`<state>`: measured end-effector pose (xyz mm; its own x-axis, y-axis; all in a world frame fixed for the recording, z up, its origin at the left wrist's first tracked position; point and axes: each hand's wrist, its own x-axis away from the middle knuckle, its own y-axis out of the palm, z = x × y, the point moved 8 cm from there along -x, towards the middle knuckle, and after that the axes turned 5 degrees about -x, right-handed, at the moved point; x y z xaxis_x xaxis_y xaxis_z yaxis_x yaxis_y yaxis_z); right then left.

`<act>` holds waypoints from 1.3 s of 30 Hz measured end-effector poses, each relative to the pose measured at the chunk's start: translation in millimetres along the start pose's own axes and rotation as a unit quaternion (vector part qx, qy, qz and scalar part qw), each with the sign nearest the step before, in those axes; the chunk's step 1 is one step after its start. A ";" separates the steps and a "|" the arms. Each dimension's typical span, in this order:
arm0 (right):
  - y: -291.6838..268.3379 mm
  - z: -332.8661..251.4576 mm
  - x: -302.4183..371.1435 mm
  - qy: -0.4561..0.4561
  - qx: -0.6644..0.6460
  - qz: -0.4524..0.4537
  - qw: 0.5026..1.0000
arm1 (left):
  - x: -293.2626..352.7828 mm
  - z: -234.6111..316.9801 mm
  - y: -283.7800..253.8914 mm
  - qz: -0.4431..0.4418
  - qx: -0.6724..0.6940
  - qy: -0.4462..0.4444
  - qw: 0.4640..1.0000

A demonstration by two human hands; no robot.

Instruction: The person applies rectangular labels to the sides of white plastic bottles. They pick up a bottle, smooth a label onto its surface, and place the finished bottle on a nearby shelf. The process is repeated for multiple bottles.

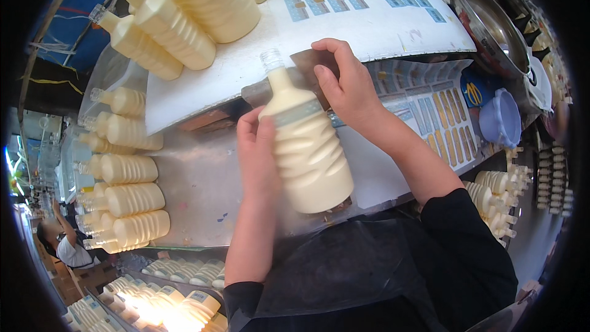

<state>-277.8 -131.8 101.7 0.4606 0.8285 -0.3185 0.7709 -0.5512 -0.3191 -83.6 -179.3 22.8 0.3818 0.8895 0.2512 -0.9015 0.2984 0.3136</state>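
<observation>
A pale cream plastic bottle with wavy ribbed sides and a clear threaded neck leans in front of me, its neck pointing away. My left hand is closed on its left side, thumb over the shoulder. Around the shoulder runs a grey-blue band. To the right of the neck, my right hand is curled with a dark thin strip between thumb and fingers. Part of the strip shows on the neck's left too; the bottle hides its middle.
Cream bottles lie stacked at left; others stand on the white board. Blue label pieces lie on that board. Printed label sheets, a lilac bucket and a metal basin are at right. Another person is far left.
</observation>
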 end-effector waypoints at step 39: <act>50.2 -68.2 0.6 -0.043 0.178 -0.053 0.982 | 15.6 11.2 16.6 0.015 0.002 0.000 1.000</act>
<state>-208.9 -152.3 146.4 0.3356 0.8801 -0.3359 0.6027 -0.4746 -0.6415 -90.3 -164.4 42.1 0.3545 0.8983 0.2596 -0.9117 0.2704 0.3094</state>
